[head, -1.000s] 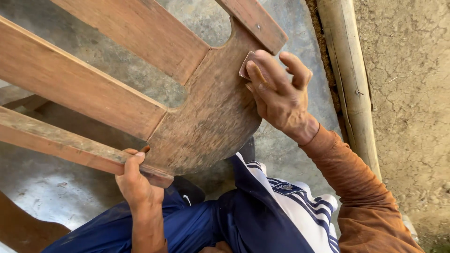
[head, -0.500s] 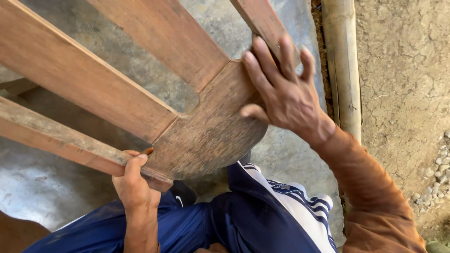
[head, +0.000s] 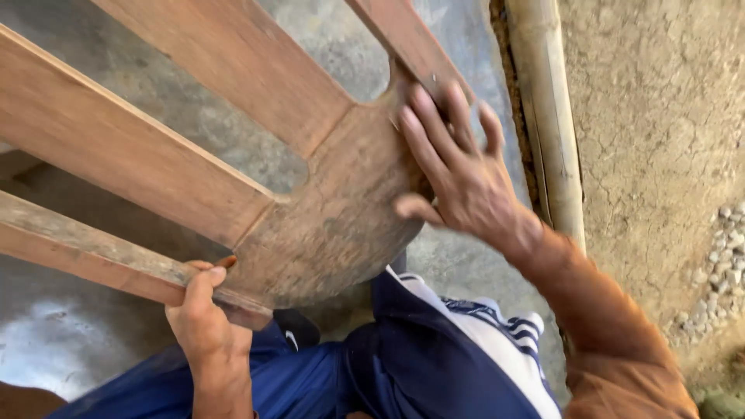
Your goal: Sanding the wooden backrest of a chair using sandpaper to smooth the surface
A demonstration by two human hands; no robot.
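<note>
Left hand [head: 203, 322] clamped around near slat of brown wooden fan-shaped slatted frame [head: 326, 209], centre scene. Right hand [head: 458, 174] pressed flat, fingers spread, on frame's rounded right end, beside pale bamboo pole [head: 547, 124].

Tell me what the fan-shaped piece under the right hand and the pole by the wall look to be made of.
Fan-shaped piece: wood, apparently unfinished or worn; grain lines, dull scuffed brown face, slats joined into it. Pole: likely bamboo or a peeled stem; pale, smooth, round. The right hand lies flat on the wood; the left hand grips the lowest slat.
</note>
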